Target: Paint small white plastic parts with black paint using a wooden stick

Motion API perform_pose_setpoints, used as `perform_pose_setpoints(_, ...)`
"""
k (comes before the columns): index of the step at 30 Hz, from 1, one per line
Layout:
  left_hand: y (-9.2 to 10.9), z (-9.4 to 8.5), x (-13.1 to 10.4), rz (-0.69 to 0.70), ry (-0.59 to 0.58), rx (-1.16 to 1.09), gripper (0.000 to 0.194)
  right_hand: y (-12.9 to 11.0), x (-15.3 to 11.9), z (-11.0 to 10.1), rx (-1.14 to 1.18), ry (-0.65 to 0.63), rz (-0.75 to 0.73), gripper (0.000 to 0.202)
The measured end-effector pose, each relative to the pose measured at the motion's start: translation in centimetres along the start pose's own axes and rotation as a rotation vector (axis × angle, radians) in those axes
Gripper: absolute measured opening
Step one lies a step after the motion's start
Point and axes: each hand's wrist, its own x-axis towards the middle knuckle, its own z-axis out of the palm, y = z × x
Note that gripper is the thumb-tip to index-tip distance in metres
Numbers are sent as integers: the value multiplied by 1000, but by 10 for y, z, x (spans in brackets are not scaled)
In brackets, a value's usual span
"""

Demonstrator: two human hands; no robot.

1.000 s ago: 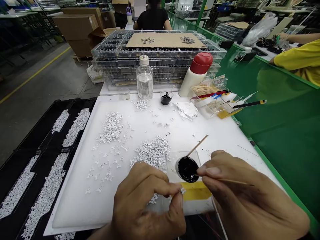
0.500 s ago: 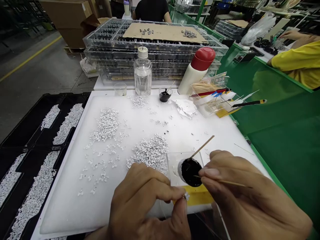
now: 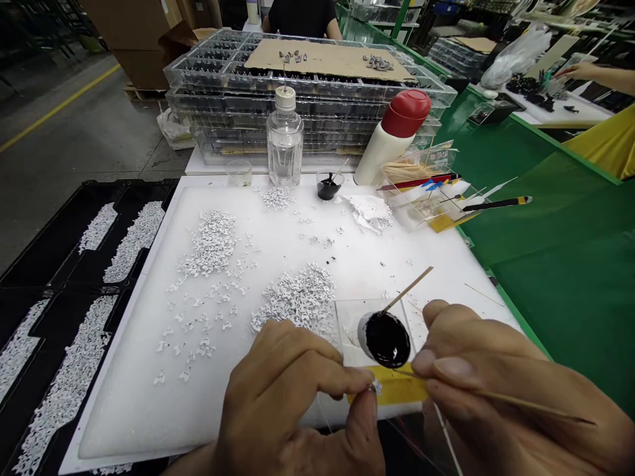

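Between the thumb and forefinger of my left hand (image 3: 302, 396) is pinched a small white piece (image 3: 376, 387), mostly hidden by the fingertips. My right hand (image 3: 489, 380) grips a thin wooden toothpick (image 3: 526, 404), its tip pointing left toward the piece, just below the paint cup. That small cup (image 3: 364, 335) holds black paint (image 3: 388, 338), and another wooden stick (image 3: 409, 289) leans out of it. It stands on a clear plate with yellow tape (image 3: 397, 390). Left of it lies a heap of similar white pieces (image 3: 297, 297).
More white pieces (image 3: 211, 244) are spread over the white board (image 3: 129, 396). Behind stand a clear bottle (image 3: 285, 145), a second black paint cup (image 3: 328, 188), a red-capped flask (image 3: 391, 145) and a tool holder (image 3: 421, 205). Black trays (image 3: 59, 264) sit at left; a co-worker's arm (image 3: 602, 76) at right.
My right hand has drawn the toothpick tip out of the black paint, down and toward the white piece. My left hand keeps its pinch, shifted slightly right.
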Motion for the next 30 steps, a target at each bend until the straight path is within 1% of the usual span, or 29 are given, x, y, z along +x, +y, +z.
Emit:
perform_pose_setpoints(5,-1,-2,4,4,-33,21,17,-3,6,-1,66,-89,6,18)
perform_pose_setpoints(8,0,-2,6,-1,-43,52,17,-6,8,-2,66,-124,4,14)
perform_pose_setpoints(11,1,1,10,34,-16,95,12,-8,9,-3,45,-161,2,12)
perform_pose_setpoints(13,1,3,13,52,-11,115,14,-9,9,-3,36,-163,-8,12)
perform_pose_setpoints(17,1,6,16,67,-7,128,16,-10,11,-1,-23,-85,-28,14)
perform_pose_setpoints(20,0,3,14,59,-6,118,16,-12,14,2,-67,-11,-36,11)
perform_pose_setpoints(25,-1,-5,7,25,-50,51,16,-16,19,4,-67,0,-21,10)
perform_pose_setpoints(30,-1,-7,5,21,-72,32,17,-18,21,7,-68,70,31,14)
